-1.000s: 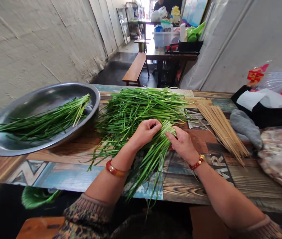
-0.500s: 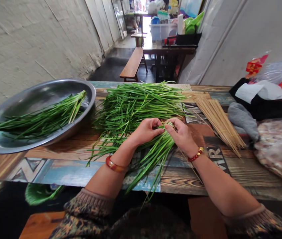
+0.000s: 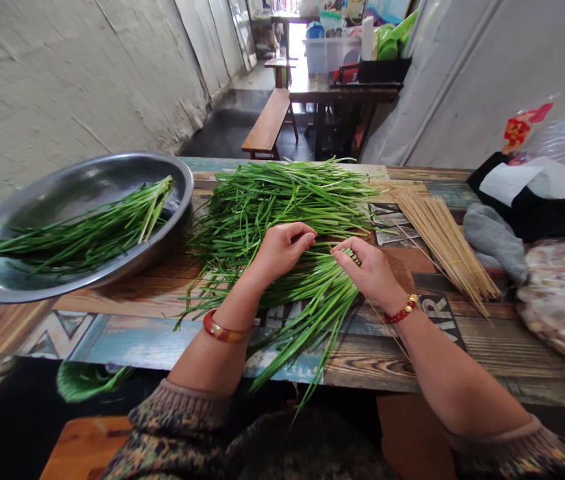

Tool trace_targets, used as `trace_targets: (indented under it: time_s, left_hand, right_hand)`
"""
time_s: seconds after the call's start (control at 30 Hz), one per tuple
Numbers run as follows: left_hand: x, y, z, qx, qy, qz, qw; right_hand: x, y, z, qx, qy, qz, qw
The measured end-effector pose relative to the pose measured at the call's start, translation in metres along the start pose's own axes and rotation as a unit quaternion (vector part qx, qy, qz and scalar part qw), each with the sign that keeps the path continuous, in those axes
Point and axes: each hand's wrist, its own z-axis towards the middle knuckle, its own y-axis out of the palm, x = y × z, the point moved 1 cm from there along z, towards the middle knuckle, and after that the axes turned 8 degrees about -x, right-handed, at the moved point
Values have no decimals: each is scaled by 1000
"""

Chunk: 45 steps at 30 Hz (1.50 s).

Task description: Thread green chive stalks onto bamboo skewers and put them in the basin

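My right hand (image 3: 370,270) is closed around the pale stem ends of a bunch of garlic chives (image 3: 320,303). The green leaves fan out towards me, past the table's near edge. A thin bamboo skewer (image 3: 393,333) runs beneath that hand, and its tip seems to show by the thumb. Apart from the bunch, my left hand (image 3: 285,250) hovers over the chives with thumb and fingertips pinched; whether anything small is between them is hidden. Beyond both hands lies a large heap of chives (image 3: 277,200), leaves to the left and stems to the right.
A steel basin (image 3: 180,220) with more chives stands at the left. Bundled bamboo skewers (image 3: 445,243) lie to the right, beside a grey cloth (image 3: 495,240) and a plastic bag of pale pieces (image 3: 562,307). A wooden bench (image 3: 268,123) stands beyond the table.
My left hand has come away from the stem ends, moving up and left. My right hand keeps hold of the bunch. The view has shifted slightly.
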Motion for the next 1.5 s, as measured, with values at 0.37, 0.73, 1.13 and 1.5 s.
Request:
trace_targets:
  time_s: [0.37,0.73,1.13,1.5]
  left_hand:
    - [-8,12,-2,-108,100,182,972]
    - [-16,23,1,-47,63,280,957]
    - [1,8,-1,30,14,-80,996]
    - [1,15,-2,-26,83,-30,996]
  right_hand:
    - [-14,1,-5,3,-87,-61,994]
    - [-7,4,-3,3,-51,-45,998]
    - [-6,4,-4,35,-11,-6,999]
    - [1,5,-2,48,6,16,999]
